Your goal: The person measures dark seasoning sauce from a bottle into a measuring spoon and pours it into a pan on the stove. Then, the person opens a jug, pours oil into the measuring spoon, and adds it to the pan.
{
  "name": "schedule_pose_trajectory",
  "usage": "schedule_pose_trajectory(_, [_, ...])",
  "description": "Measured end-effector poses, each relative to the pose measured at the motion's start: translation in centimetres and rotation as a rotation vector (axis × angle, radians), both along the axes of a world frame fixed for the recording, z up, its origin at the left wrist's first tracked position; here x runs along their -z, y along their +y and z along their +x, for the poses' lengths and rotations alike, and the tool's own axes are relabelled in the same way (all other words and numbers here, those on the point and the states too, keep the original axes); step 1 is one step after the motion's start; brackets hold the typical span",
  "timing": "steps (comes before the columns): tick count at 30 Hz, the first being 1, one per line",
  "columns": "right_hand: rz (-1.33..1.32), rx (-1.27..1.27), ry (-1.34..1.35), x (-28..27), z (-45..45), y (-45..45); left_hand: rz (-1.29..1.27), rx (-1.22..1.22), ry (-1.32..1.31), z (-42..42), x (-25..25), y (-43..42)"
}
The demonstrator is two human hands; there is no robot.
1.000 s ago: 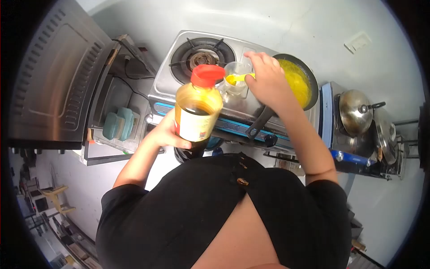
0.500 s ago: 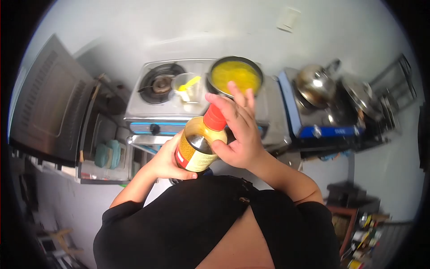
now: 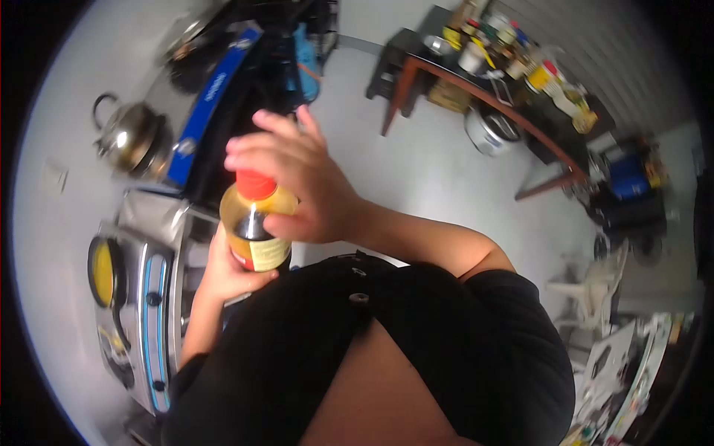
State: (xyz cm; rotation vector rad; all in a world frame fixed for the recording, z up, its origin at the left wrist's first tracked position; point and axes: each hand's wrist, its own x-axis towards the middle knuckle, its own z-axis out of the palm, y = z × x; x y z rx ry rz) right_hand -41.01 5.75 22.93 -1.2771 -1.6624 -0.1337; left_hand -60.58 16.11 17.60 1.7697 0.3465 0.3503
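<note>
A plastic bottle of dark sauce (image 3: 254, 225) with a red cap (image 3: 255, 185) and a yellow and red label is held upright in front of my chest. My left hand (image 3: 223, 269) is closed around its lower part from the left. Beside the cap, my right hand (image 3: 301, 175) has its fingers stretched out and apart. Its thumb lies near the bottle's shoulder; whether the palm touches the cap I cannot tell.
At left stands a gas stove (image 3: 141, 312) with a pan of yellow food (image 3: 103, 271). A kettle (image 3: 130, 141) sits on a blue-fronted stove (image 3: 212, 93). A table (image 3: 476, 89) at the back right is crowded with bottles; a rice cooker (image 3: 491, 132) is under it.
My view has turned right, from the stove toward the floor and the crowded table. The bottle and both hands have come along, with the left hand still around the bottle.
</note>
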Motion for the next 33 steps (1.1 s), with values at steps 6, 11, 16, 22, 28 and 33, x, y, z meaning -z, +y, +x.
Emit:
schedule_pose_trajectory(6, [0.121,0.366,0.156,3.7,11.3,-8.0,0.167,0.314,0.041,16.7,1.2,-2.5])
schedule_pose_trajectory(11, [-0.274,0.39,0.659,4.0,18.4,-12.0,0.134,0.525,0.004,29.9,3.4,-4.4])
schedule_pose_trajectory(16, [-0.273,0.71,0.664,4.9,29.1,-12.1,-0.017,0.634,-0.027,44.0,7.5,-6.4])
schedule_pose_trajectory(22, [-0.076,0.854,0.657,6.6,39.7,-14.7,0.045,0.816,-0.123,58.4,9.3,-8.7])
schedule_pose_trajectory(28, [0.313,1.072,0.703,9.6,50.5,-20.8,0.553,0.933,0.159,63.5,7.0,-5.2])
schedule_pose_trajectory(33, [0.287,1.219,0.573,9.4,63.0,-28.2,0.651,0.692,0.781,57.1,7.6,0.2])
